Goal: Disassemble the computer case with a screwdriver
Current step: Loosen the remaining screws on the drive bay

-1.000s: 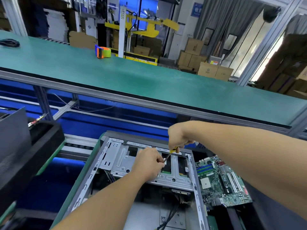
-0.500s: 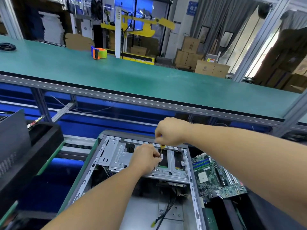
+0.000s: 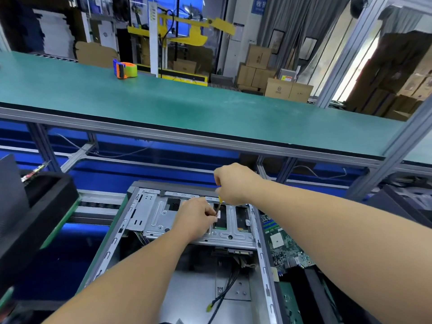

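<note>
Behind the work runs a long green bench (image 3: 163,99) on a grey metal frame, with a tape dispenser (image 3: 125,70) standing on it and stacked cartons (image 3: 257,66) beyond.

Below and nearer, the case (image 3: 131,220) lies on its side with its open face up, so every fastening inside can be reached from above. Across its far end sits the drive cage (image 3: 159,220), a silver bracket with slots through which a green board shows.

The right hand (image 3: 236,183) is curled round the handle of the screwdriver (image 3: 218,206), held from above so the shaft slants down onto the cage. The left hand (image 3: 196,220) is closed in a pinch at the tip, probably steadying the bit on a screw or catching the screw itself; the view is too small to tell which. Guiding with one hand and turning with the other suits a small screw deep in a bracket.

Inside the case, the near half is mostly bare floor, with black cables (image 3: 229,286) trailing across it from under the cage and a yellow-ended lead lying loose. No motherboard is mounted there. A motherboard (image 3: 282,244) lies outside, just beside the right wall. To the left, a black bin (image 3: 46,206) holds what looks like another board at its far edge. The cage seems to be the main part left to free.
</note>
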